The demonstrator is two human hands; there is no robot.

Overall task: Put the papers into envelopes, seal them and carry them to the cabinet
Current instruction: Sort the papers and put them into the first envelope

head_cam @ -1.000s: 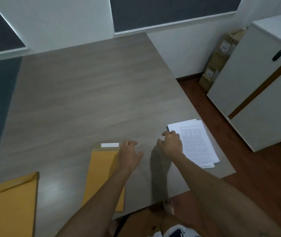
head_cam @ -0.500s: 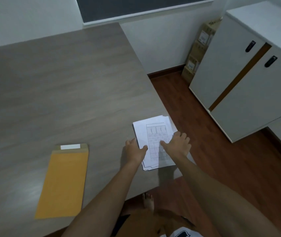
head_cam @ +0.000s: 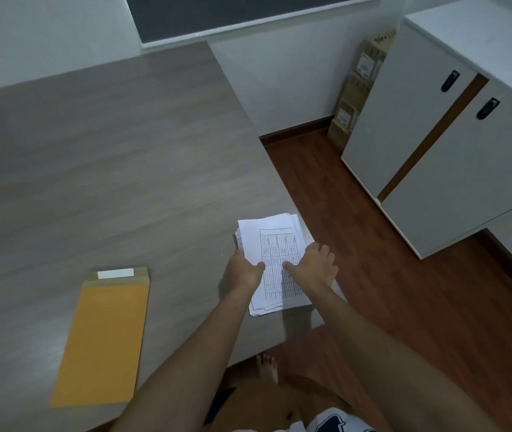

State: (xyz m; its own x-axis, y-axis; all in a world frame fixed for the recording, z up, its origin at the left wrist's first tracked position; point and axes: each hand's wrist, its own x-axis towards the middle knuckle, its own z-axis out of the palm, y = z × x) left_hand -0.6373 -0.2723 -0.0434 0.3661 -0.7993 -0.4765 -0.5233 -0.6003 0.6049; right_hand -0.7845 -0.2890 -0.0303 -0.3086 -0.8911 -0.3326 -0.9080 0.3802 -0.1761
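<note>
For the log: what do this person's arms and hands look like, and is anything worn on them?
Both forearms are bare up to the frame edge, with no sleeves showing. The left hand and right hand wear no gloves; no watch, ring or wristband is visible. All fingers are uncovered.

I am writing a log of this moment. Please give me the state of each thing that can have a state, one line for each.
Papers: loose stack on the table's near right corner, not yet in an envelope.
Envelope: flat on the table, flap open, adhesive strip showing.
Left hand: grips the stack's left edge.
Right hand: rests on the stack.
Cabinet: both doors closed.
</note>
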